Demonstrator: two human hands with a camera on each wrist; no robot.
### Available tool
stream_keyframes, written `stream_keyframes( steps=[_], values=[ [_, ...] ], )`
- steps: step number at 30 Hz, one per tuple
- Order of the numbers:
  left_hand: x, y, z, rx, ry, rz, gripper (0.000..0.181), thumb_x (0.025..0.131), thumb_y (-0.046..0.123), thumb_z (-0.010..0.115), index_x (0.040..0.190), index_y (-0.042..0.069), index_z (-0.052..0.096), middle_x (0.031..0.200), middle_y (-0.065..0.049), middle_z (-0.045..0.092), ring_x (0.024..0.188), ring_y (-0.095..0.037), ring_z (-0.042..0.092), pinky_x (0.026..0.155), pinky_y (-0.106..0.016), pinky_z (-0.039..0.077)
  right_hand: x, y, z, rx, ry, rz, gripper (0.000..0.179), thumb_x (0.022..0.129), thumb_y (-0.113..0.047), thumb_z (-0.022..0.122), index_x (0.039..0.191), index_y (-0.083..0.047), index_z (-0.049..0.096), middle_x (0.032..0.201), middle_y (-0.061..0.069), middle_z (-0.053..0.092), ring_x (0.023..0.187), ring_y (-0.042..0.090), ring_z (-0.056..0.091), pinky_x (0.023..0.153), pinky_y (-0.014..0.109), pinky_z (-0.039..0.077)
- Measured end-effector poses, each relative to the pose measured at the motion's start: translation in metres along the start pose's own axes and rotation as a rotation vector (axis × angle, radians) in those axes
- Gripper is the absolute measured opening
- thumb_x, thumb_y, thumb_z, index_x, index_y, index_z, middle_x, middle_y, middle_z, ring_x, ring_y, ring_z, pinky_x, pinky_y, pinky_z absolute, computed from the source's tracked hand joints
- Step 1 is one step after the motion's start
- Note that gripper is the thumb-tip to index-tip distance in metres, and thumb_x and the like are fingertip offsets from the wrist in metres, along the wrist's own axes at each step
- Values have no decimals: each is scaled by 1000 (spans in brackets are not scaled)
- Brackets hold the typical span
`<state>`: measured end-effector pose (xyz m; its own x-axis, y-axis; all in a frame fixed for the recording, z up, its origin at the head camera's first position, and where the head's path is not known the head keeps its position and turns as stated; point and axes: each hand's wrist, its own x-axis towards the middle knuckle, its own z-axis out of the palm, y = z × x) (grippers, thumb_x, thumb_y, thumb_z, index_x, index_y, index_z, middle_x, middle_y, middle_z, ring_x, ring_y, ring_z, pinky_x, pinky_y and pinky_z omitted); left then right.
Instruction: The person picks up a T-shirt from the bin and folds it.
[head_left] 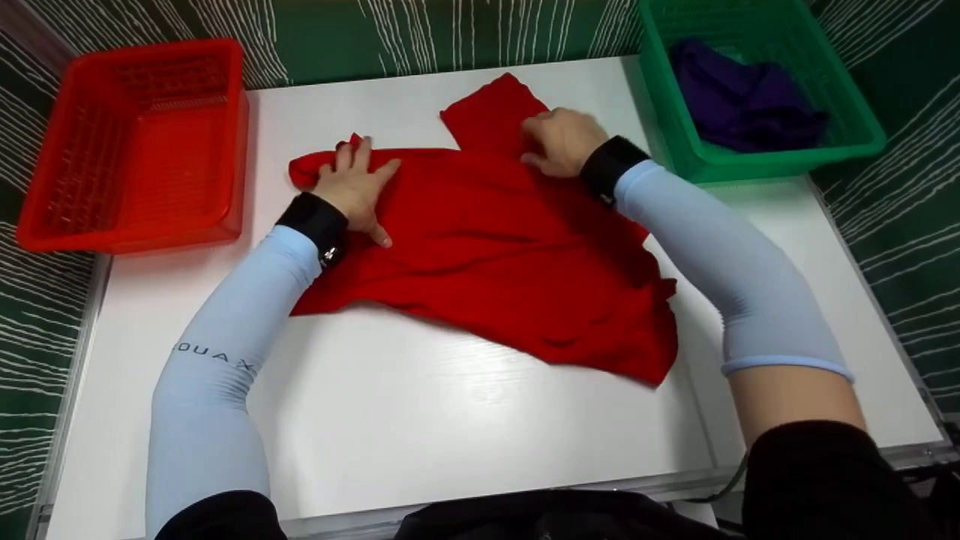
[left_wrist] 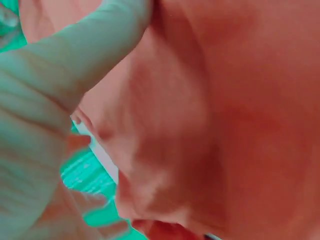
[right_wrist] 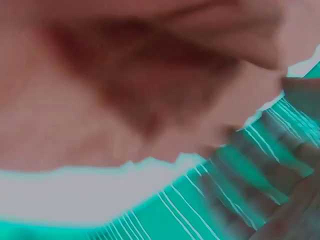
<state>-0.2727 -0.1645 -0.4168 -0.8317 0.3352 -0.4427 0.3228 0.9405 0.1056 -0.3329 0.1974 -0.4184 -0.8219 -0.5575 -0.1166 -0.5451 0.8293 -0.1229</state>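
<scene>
A red garment [head_left: 465, 225], shirt-like with a sleeve-like piece [head_left: 495, 112] jutting out at the top, lies spread and slightly wrinkled on the white table. My left hand [head_left: 352, 191] rests on its upper left part, fingers spread. In the left wrist view the thumb [left_wrist: 95, 45] reaches over the cloth. At the base of the jutting piece is my right hand [head_left: 566, 142], its fingers bent and thumb apart from them. The right wrist view shows the right fingers [right_wrist: 240, 175] blurred and spread near the cloth's edge.
An empty-looking red basket [head_left: 232, 150] stands at the back left. At the back right, a green basket [head_left: 787, 161] holds purple cloth [head_left: 742, 97]. Dark green walls [head_left: 450, 45] with white streaks border the white table [head_left: 450, 435].
</scene>
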Motion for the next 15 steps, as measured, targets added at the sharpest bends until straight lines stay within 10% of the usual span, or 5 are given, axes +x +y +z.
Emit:
stream_keyframes(
  steps=[5, 11, 15],
  values=[
    [2, 9, 4, -36, -83, 114, 114, 81, 37, 87, 166, 28, 12, 169, -22, -11, 152, -51, -6, 117, -70, 17, 14, 15, 24, 94, -153, 41, 81, 104, -63, 30, 162, -8, 27, 166, 26, 22, 150, 48, 22, 120, 62, 21],
    [-26, 16, 11, -22, -198, -14, 124, 79, 47, 87, 166, 18, 4, 166, -33, -2, 148, -58, 15, 113, -70, 28, 6, 39, 7, 78, -340, 367, 96, 99, -74, 16, 163, -5, -1, 167, 30, -3, 151, 56, 5, 119, 67, 15],
    [-50, 26, 14, 46, -181, -63, 117, 75, 50, 89, 161, 6, 23, 151, -37, 37, 132, -50, 46, 100, -62, 46, 5, 33, -5, 13, -394, 400, 89, 104, -61, 27, 162, 3, 4, 163, 37, 7, 147, 58, 16, 116, 67, 26]
  ],
)
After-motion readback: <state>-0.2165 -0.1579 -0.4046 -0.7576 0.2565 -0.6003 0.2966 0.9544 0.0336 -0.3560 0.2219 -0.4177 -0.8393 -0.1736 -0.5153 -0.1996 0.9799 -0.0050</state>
